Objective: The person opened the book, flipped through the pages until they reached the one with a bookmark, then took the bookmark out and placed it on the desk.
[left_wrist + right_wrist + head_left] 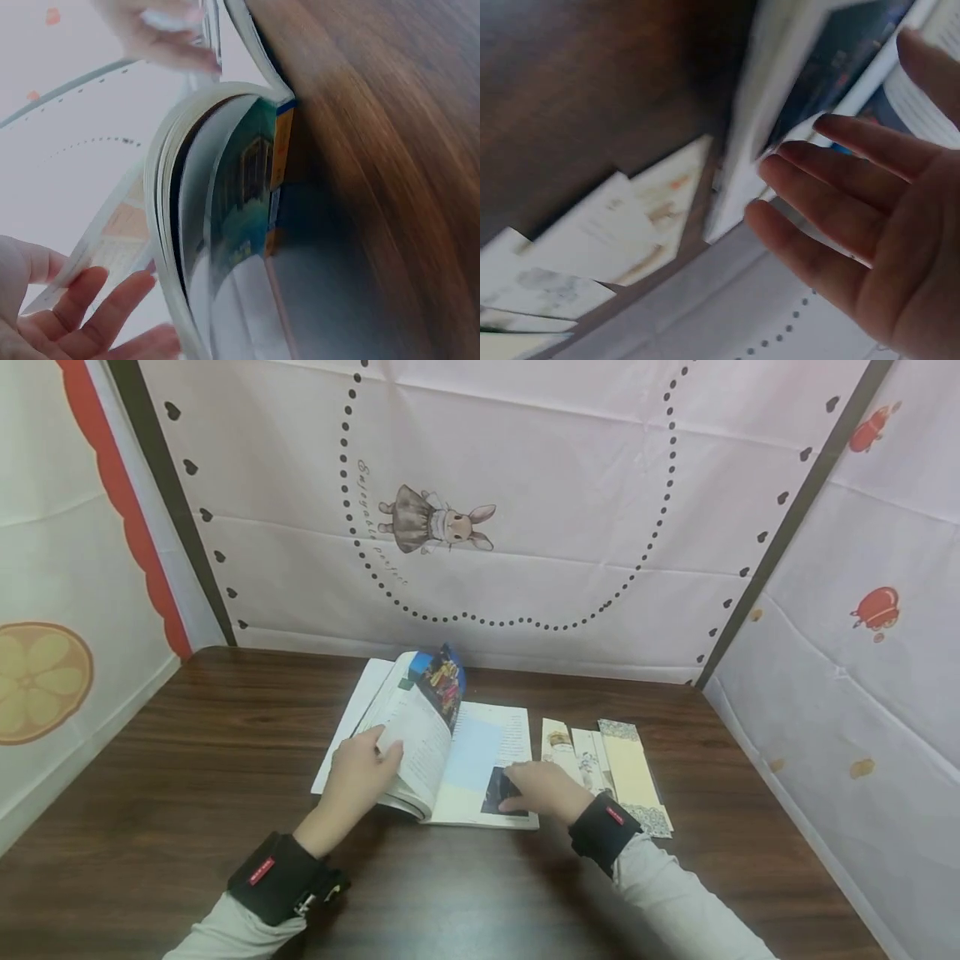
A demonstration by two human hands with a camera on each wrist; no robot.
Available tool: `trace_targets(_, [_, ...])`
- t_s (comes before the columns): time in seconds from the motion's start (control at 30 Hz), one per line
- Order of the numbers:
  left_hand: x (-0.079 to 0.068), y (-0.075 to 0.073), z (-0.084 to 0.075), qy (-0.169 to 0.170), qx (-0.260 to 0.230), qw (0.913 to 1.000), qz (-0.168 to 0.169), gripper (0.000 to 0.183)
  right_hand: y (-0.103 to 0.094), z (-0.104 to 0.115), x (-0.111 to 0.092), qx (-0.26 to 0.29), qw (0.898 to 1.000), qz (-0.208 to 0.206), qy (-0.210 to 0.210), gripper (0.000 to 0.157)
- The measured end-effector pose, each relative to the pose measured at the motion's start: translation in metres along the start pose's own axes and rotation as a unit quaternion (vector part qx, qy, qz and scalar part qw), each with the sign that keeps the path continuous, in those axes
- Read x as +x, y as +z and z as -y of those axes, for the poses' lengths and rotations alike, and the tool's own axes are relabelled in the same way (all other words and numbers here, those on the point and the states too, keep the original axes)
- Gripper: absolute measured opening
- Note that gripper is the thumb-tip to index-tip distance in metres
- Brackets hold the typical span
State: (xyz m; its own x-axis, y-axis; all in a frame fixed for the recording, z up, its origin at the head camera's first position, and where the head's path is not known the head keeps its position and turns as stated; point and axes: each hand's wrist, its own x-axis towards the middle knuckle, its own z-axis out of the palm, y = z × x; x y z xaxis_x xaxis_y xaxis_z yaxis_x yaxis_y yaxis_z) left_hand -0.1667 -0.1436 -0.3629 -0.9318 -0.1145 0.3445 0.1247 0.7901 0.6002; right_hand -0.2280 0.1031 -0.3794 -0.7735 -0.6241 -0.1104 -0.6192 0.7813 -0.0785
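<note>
An open book point(491, 735) with printed text and colour pictures lies on the table. My left hand point(358, 777) is at its left half, where the pages arch upward. In the left wrist view a page point(112, 225) is pinched between that hand's thumb and fingers, and the book's green-blue cover shows below. My right hand point(543, 787) is over the lower right page, near a dark picture point(495, 792). Its fingers look extended in the right wrist view, with nothing held; whether they touch the paper I cannot tell.
To the right of the book lie several paper bookmarks point(633, 768), partly overlapping, close to the right wrist. The brown wooden table point(225, 760) meets printed white cloth walls point(525, 527) at the back and sides.
</note>
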Motion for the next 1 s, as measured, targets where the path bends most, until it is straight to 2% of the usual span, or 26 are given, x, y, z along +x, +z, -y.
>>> trace_targets(0.07, [-0.002, -0.002, 0.006, 0.011, 0.01, 0.9997, -0.017, 0.023, 0.005, -0.002, -0.001, -0.008, 1.0, 0.006, 0.001, 0.044])
trace_targets(0.2, [-0.005, -0.002, 0.017, 0.034, 0.066, 0.9965, -0.038, 0.025, 0.011, -0.004, 0.0, -0.033, 0.999, -0.016, -0.008, 0.049])
trace_targets(0.23, [-0.006, -0.001, 0.02, 0.035, 0.072, 0.9961, -0.038, 0.032, 0.011, -0.004, 0.0, -0.038, 0.999, -0.019, -0.011, 0.05])
trace_targets(0.37, [-0.003, -0.001, 0.024, 0.028, 0.087, 0.9958, -0.002, 0.062, 0.012, -0.005, 0.0, -0.031, 0.999, -0.019, -0.013, 0.055])
trace_targets(0.43, [-0.001, -0.001, 0.025, 0.064, 0.119, 0.9905, 0.027, 0.07, 0.013, -0.004, 0.0, -0.026, 0.999, -0.024, -0.01, 0.057])
trace_targets(0.47, [0.0, -0.001, 0.025, 0.094, 0.142, 0.9842, 0.049, 0.071, 0.013, -0.004, 0.001, -0.023, 0.999, -0.029, -0.008, 0.058])
trace_targets(0.57, [-0.001, -0.001, 0.028, 0.178, 0.175, 0.9581, 0.14, 0.07, 0.014, -0.001, 0.003, -0.003, 0.999, -0.036, 0.002, 0.061])
trace_targets(0.6, [-0.002, -0.001, 0.03, 0.194, 0.175, 0.95, 0.171, 0.071, 0.013, 0.0, 0.004, 0.014, 0.999, -0.034, 0.01, 0.061])
trace_targets(0.67, [-0.006, 0.0, 0.033, 0.2, 0.159, 0.9412, 0.221, 0.078, 0.012, 0.0, 0.008, 0.068, 0.997, -0.021, 0.03, 0.061])
trace_targets(0.7, [-0.008, 0.0, 0.035, 0.191, 0.15, 0.9412, 0.235, 0.083, 0.011, -0.001, 0.011, 0.104, 0.994, -0.012, 0.045, 0.058])
trace_targets(0.77, [-0.011, 0.001, 0.039, 0.181, 0.14, 0.9433, 0.241, 0.089, 0.009, -0.004, 0.017, 0.175, 0.981, -0.002, 0.082, 0.047])
trace_targets(0.87, [-0.013, 0.001, 0.041, 0.176, 0.131, 0.9448, 0.244, 0.096, 0.005, -0.011, 0.028, 0.265, 0.956, 0.003, 0.124, 0.031])
trace_targets(1.0, [-0.014, 0.0, 0.041, 0.177, 0.124, 0.9452, 0.245, 0.097, 0.001, -0.017, 0.043, 0.37, 0.918, 0.022, 0.143, 0.028])
